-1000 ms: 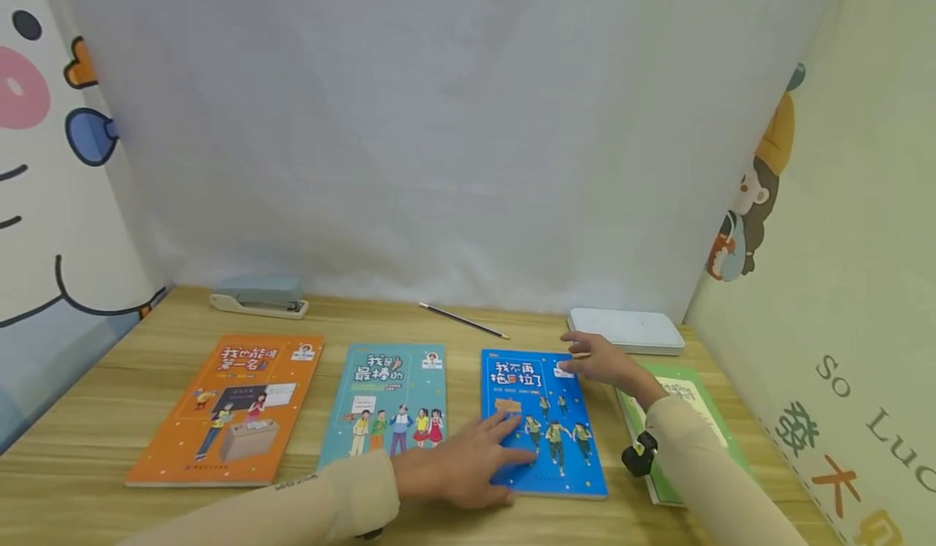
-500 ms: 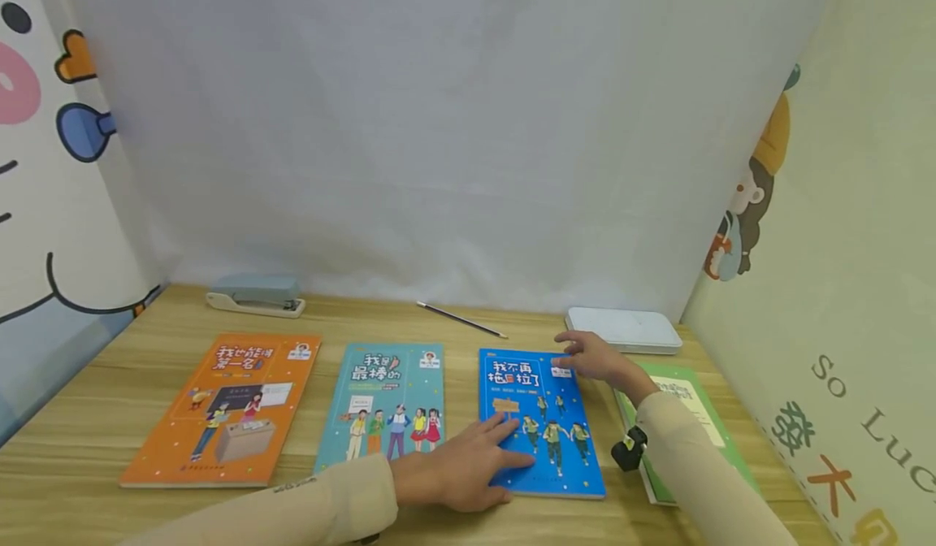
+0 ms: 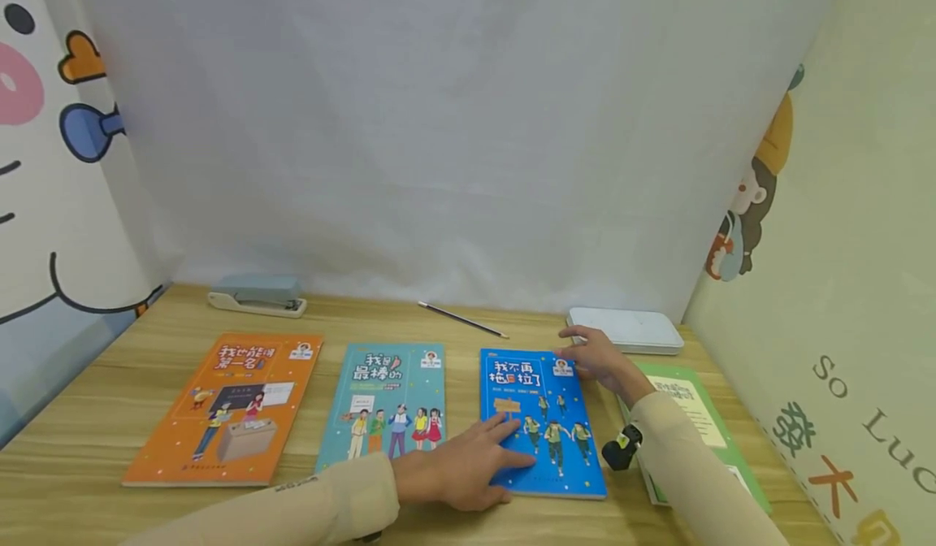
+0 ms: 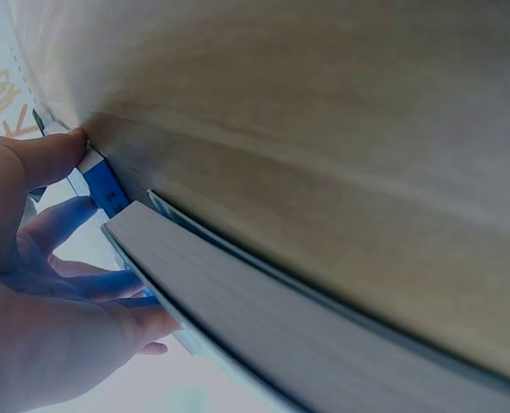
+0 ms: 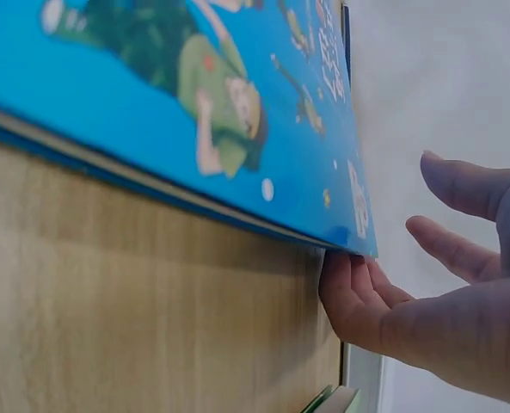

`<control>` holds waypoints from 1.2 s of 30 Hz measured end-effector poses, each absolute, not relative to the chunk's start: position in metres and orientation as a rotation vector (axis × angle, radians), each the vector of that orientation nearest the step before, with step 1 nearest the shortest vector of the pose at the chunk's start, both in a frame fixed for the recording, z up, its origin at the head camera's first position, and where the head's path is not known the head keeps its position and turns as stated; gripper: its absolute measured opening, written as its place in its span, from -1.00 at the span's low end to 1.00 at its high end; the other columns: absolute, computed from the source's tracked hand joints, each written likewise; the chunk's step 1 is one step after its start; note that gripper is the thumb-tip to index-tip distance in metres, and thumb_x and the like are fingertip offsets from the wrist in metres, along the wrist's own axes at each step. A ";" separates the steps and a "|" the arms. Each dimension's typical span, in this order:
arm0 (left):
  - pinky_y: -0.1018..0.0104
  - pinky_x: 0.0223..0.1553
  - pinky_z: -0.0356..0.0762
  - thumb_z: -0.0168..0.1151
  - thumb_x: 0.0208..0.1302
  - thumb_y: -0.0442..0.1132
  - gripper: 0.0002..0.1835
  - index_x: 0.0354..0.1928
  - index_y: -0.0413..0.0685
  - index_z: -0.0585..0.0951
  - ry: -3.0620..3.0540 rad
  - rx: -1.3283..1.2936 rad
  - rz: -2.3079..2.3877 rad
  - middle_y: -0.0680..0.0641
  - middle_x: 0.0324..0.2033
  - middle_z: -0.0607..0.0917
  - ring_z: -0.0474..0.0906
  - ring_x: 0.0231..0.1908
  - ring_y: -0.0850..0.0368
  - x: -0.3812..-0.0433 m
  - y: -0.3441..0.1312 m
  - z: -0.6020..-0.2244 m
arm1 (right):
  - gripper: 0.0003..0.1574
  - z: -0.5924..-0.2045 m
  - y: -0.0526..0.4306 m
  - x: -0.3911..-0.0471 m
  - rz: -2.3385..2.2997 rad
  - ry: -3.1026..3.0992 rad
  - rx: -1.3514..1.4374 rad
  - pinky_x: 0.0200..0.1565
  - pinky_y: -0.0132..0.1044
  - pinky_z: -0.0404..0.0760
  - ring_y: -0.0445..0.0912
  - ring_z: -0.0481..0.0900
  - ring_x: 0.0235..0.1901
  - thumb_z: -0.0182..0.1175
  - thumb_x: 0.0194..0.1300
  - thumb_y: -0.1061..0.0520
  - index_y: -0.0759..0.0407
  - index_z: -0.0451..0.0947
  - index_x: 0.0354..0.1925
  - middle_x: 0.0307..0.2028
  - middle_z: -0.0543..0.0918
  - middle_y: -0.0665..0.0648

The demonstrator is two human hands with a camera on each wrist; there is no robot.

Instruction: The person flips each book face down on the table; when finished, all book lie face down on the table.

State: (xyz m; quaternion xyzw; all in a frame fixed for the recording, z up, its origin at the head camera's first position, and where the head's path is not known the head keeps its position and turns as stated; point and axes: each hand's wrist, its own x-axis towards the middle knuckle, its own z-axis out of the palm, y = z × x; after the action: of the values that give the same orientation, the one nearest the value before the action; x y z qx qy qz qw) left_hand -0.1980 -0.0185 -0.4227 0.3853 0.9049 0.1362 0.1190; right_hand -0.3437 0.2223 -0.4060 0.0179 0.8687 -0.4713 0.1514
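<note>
A blue picture-cover book (image 3: 556, 481) lies flat on the table, right of the middle. My left hand (image 3: 468, 465) is spread at its near left corner, fingers over the cover; in the left wrist view the thumb (image 4: 57, 155) is at the book's near edge. At the far right corner is my right hand (image 3: 600, 359). The right wrist view shows several of its fingertips (image 5: 336, 288) touching that corner from the side, low down, with thumb and forefinger apart in the air. A teal book (image 3: 398, 383) lies just left, partly behind my left wrist.
An orange book (image 3: 241, 440) lies farther left, and a green book (image 3: 702, 416) is partly hidden under my right forearm. Along the back are a blue-grey stapler (image 3: 257, 294), a pencil (image 3: 464, 319) and a white case (image 3: 629, 328). A pale cloth (image 3: 439, 164) hangs behind the table.
My right hand has come slightly lower and nearer the blue book's far right corner, uncovering the label there. The left hand and the books stay in place.
</note>
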 end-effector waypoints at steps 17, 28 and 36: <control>-0.04 0.46 0.23 0.29 0.35 0.03 -0.45 0.37 0.38 0.47 2.638 1.131 0.402 -0.09 0.52 0.24 0.07 0.54 -0.18 -0.201 -0.019 -0.424 | -0.41 -0.411 0.238 -0.339 -1.321 2.330 0.011 -0.07 -0.08 0.73 0.07 0.68 -0.10 0.05 0.49 0.25 0.16 0.24 0.42 0.18 0.51 0.40; -0.02 0.45 0.24 0.33 0.31 0.02 -0.45 0.34 0.36 0.51 2.640 1.144 0.384 -0.10 0.50 0.29 0.13 0.52 -0.18 -0.202 -0.017 -0.421 | -0.45 -0.411 0.246 -0.344 -1.438 2.251 -0.073 -0.08 -0.05 0.74 0.04 0.72 -0.17 0.03 0.50 0.25 0.17 0.28 0.39 0.15 0.55 0.39; 0.02 0.44 0.28 0.36 0.28 -0.02 -0.48 0.29 0.33 0.56 2.653 1.171 0.357 -0.11 0.45 0.36 0.21 0.49 -0.12 -0.202 -0.014 -0.410 | -0.33 -0.405 0.259 -0.343 -1.534 2.161 -0.158 -0.01 0.01 0.71 0.09 0.74 -0.08 0.04 0.49 0.23 0.21 0.15 0.48 0.21 0.52 0.44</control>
State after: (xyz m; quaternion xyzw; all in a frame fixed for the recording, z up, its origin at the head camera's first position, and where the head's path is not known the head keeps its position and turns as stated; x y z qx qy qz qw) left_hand -0.2024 -0.0137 -0.4100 0.3984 0.9025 0.1214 0.1099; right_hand -0.3431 0.2587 -0.4054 -0.0577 0.7900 -0.5607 0.2412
